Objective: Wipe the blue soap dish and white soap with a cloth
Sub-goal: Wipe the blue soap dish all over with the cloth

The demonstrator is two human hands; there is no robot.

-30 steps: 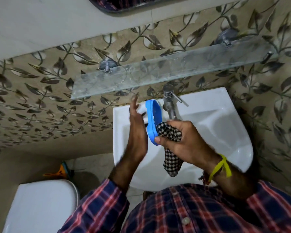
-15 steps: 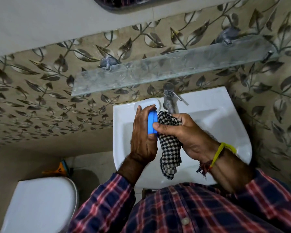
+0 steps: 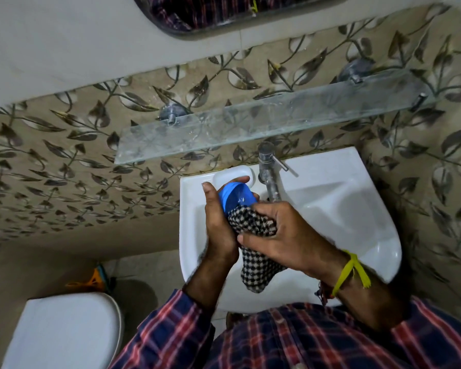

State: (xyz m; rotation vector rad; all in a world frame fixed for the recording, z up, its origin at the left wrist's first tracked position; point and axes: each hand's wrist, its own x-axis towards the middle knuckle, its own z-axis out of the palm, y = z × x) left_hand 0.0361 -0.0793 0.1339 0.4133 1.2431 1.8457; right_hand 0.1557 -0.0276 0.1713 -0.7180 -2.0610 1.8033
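Left hand (image 3: 218, 225) grips blue soap dish (image 3: 236, 197); right hand (image 3: 282, 235) beside it presses checked cloth (image 3: 253, 222) against it. Risk: wet dish slipping into basin (image 3: 357, 209) below.

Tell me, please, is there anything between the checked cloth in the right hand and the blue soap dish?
Nothing visible. The right hand presses the black-and-white checked cloth directly against the lower edge of the blue plastic soap dish, which the left hand holds in its grip above the white ceramic basin.

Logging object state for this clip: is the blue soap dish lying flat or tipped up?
Tipped up. The left hand holds the blue soap dish above the basin, hollow facing the camera.
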